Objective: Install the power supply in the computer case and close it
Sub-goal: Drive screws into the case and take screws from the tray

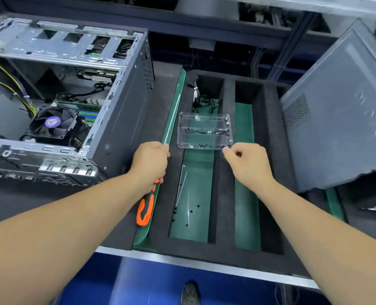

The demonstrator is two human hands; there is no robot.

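Hands (200,159) at tray (204,130) edge — case (121,119) open.

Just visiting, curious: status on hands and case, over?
Left hand grips orange-handled screwdriver. Right hand pinching at clear screw tray. Computer case open, side panel off. Nothing blocking.

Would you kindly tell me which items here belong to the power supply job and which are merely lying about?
Job: computer case; side panel; screwdriver in left hand; screw tray at right hand.
Lying about: cable ties; loose cables.
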